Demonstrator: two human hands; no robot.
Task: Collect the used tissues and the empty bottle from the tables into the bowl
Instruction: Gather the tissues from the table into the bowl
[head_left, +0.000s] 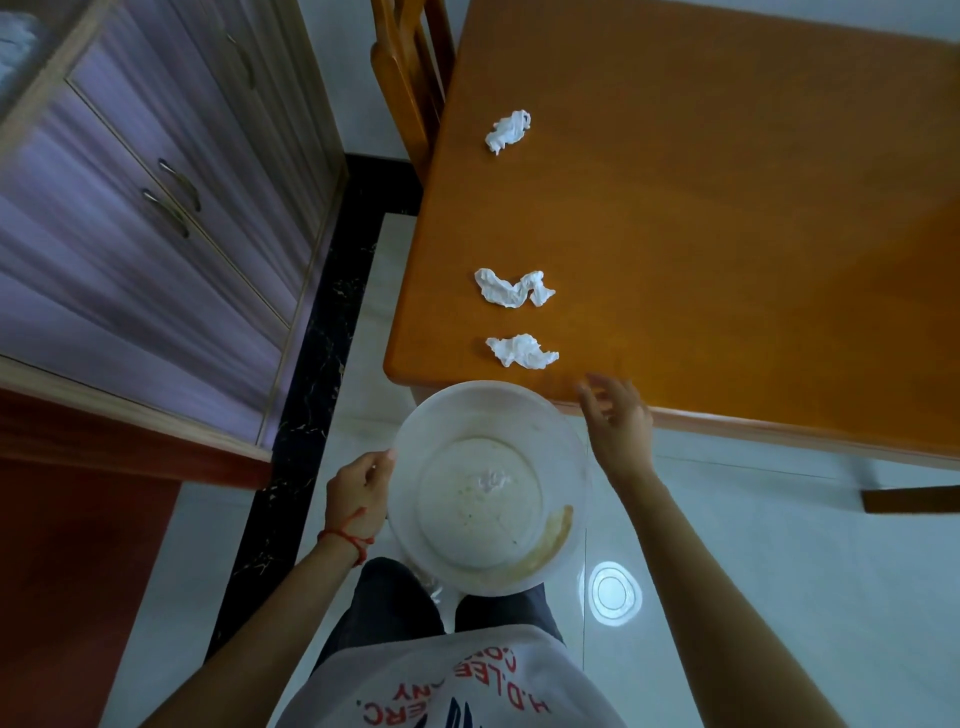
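Note:
Three crumpled white tissues lie in a row along the left side of the orange wooden table (727, 218): the nearest tissue (522, 351) close to the front edge, the middle tissue (511, 289) just beyond it, the far tissue (508, 131) further back. My left hand (358, 491) grips the left rim of a white translucent bowl (571, 447), held level just below the table's front corner. The bowl holds one small tissue (491, 480) and has a brown smear inside. My right hand (618, 421) hovers with fingers apart at the table's front edge, right of the nearest tissue. No bottle is visible.
A wooden chair (410, 67) stands at the table's far left side. A cabinet with purple doors (156, 218) fills the left. Light floor tiles with a black strip (311, 364) run between cabinet and table. A lamp's reflection (610, 592) shines on the floor.

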